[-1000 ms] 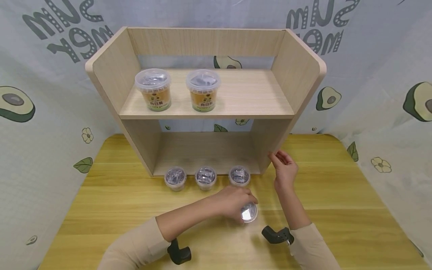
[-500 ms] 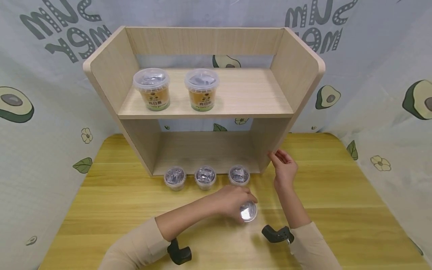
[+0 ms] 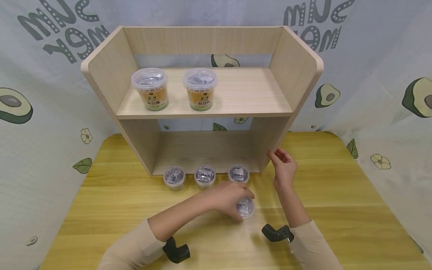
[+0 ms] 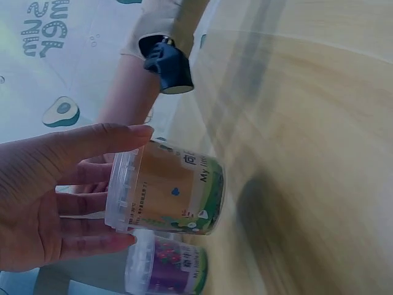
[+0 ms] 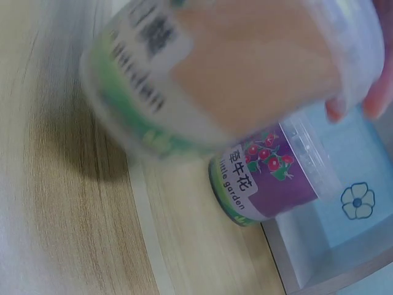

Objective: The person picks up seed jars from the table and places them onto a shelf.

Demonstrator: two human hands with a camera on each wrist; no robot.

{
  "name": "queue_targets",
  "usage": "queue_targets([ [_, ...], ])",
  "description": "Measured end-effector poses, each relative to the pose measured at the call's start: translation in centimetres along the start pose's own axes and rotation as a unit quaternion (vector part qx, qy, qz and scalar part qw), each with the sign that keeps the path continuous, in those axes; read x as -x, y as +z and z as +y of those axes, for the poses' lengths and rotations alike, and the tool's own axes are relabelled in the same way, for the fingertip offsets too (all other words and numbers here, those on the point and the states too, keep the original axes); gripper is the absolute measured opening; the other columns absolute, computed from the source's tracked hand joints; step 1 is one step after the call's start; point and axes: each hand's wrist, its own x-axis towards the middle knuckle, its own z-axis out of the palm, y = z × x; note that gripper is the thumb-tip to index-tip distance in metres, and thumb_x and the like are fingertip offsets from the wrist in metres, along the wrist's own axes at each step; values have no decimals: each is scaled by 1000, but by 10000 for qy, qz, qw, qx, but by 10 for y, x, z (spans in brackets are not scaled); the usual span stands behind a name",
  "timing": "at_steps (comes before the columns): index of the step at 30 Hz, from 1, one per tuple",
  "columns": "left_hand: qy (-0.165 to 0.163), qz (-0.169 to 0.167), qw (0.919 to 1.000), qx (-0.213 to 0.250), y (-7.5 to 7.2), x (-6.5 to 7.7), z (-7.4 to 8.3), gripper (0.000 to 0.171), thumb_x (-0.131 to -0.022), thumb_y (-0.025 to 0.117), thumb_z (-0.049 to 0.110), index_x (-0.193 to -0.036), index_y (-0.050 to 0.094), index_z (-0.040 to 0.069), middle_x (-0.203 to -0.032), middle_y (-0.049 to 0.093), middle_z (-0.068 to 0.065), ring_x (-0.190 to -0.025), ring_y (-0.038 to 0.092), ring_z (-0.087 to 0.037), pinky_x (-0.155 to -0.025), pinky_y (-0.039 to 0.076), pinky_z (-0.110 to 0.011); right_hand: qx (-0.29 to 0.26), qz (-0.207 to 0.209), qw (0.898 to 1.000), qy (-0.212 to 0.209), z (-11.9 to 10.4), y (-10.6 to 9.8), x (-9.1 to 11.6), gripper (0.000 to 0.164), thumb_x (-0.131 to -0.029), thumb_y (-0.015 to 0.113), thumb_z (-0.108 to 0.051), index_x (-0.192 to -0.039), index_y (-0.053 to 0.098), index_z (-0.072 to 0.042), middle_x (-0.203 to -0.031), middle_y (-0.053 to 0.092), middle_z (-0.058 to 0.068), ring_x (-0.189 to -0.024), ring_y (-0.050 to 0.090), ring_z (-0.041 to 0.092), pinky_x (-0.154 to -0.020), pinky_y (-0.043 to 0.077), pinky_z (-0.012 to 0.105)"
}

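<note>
My left hand (image 3: 227,198) grips a clear-lidded plastic cup (image 3: 245,208) with an orange label, thumb on one side and fingers on the other near the lid. In the left wrist view this cup (image 4: 175,190) hangs above the table, its shadow apart from it. A purple-labelled cup (image 5: 270,175) stands just beyond it, at the right end of a row of three lidded cups along the shelf's front. My right hand (image 3: 285,170) touches the front edge of the right side panel of the wooden shelf (image 3: 206,116), fingers loosely bent behind it.
Two orange-labelled cups, one at the left (image 3: 150,90) and another nearer the middle (image 3: 200,90), stand on the upper board. The row's left cup (image 3: 174,177) and middle cup (image 3: 204,176) sit on the wooden table (image 3: 337,210). A printed cloth (image 3: 378,123) hangs behind.
My left hand has moved slightly up and left in the head view with the orange-labelled cup, and the cup now looks lifted. The right hand stays at the shelf's side.
</note>
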Motion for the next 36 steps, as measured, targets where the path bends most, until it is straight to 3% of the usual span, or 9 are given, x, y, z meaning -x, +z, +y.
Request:
queue_targets([
  [4,-65,-71,9999,56,-11,5,0,65,-66,80,37,-125,58,19,-125,56,2,-107,55,-11,-87,46,-23,-57,-26,10000,-28,1,0,-1,25,-73,70,10,-72,66,-15,-73,65,-5,-70,61,6,-69,51,15],
  [9,-120,-52,9998,139,-20,12,0,64,-67,80,38,-125,58,20,-122,57,2,-101,57,-10,-82,48,-22,-120,-3,9999,-8,1,0,-1,26,-72,70,11,-71,67,-15,-72,65,-4,-68,61,6,-68,51,15],
  [18,-117,-46,9998,123,-25,16,0,63,-67,80,40,-123,59,20,-118,58,3,-98,57,-9,-81,48,-20,-95,-59,9999,-4,-1,0,1,25,-72,71,10,-74,68,-15,-73,65,-4,-70,62,6,-69,51,15],
  [24,71,-91,9999,29,-31,17,-2,63,-67,79,40,-124,59,19,-117,59,3,-97,57,-8,-79,47,-19,-90,-135,9999,-32,-1,0,2,23,-73,71,8,-75,69,-14,-74,65,-4,-70,62,7,-70,51,15],
  [36,332,-195,9993,-15,-64,16,-2,60,-70,77,36,-123,59,15,-113,59,-1,-93,55,-9,-75,46,-17,-139,-138,9998,-7,-1,0,1,23,-72,72,8,-75,70,-14,-73,66,-4,-69,63,6,-70,51,15],
])
